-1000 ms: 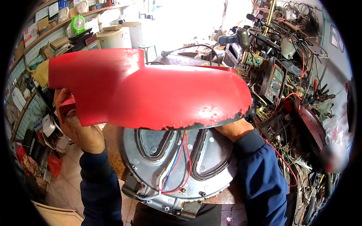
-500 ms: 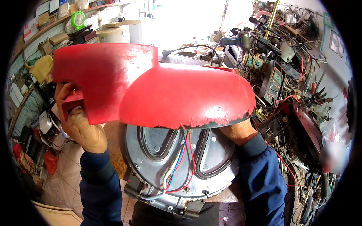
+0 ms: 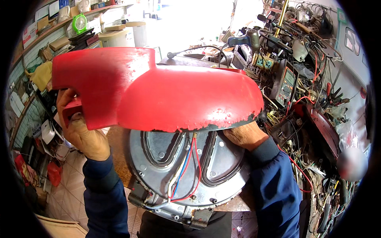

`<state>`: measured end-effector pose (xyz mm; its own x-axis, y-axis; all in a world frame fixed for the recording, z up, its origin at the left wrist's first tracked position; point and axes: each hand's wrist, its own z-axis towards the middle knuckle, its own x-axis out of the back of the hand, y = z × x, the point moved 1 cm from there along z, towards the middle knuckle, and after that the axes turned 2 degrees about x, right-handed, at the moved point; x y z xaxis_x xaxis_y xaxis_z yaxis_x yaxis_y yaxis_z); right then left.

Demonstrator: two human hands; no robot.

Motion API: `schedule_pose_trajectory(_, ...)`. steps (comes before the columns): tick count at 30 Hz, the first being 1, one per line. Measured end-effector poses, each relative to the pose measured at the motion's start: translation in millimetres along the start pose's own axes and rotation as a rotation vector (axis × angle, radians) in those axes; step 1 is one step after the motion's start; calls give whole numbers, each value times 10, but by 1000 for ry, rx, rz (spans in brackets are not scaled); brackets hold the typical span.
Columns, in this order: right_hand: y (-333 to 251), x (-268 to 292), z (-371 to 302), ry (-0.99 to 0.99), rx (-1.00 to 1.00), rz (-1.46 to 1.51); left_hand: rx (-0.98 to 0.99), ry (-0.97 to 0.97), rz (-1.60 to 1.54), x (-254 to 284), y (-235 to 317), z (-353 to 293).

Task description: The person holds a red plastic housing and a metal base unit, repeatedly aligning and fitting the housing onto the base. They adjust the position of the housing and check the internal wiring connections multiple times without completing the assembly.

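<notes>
Both hands hold up a red cover [image 3: 190,95], a domed shell with a squarish handle block at its left and a chipped, blackened lower rim. My left hand [image 3: 85,137] is closed round the handle block, thumb at its opening. Under the right part of the rim is my right hand [image 3: 248,135], its fingers mostly hidden by the cover. Below lies a round grey metal heating plate [image 3: 228,174] with looped heating tubes and two dark hinge lugs at its near edge. Red, blue and white wires [image 3: 184,170] run across it and up under the cover.
A brown work surface [image 3: 119,150] shows under the plate. At the right are heaped cables and parts, a multimeter [image 3: 286,83] and a dark red round lid [image 3: 319,127]. Shelves with a green fan [image 3: 79,23] line the left wall. A tiled floor [image 3: 69,198] lies lower left.
The cover has shifted a little to the left, and both hands have moved with it. The whole view has also moved slightly; the plate and wires look much as before.
</notes>
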<state>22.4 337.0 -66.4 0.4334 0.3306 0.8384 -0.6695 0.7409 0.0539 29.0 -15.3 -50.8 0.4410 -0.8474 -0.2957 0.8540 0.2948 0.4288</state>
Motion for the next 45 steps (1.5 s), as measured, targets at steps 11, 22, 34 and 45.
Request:
schedule_pose_trajectory(11,-36,-61,69,29,42,91,99,30,-104,-5,22,-31)
schedule_pose_trajectory(22,14,-176,77,24,-9,86,78,12,-119,-15,29,-23)
schedule_pose_trajectory(34,-12,-141,66,107,51,21,36,19,-158,23,-67,-36)
schedule_pose_trajectory(45,95,-25,59,197,-60,318,18,49,-167,43,-90,-37)
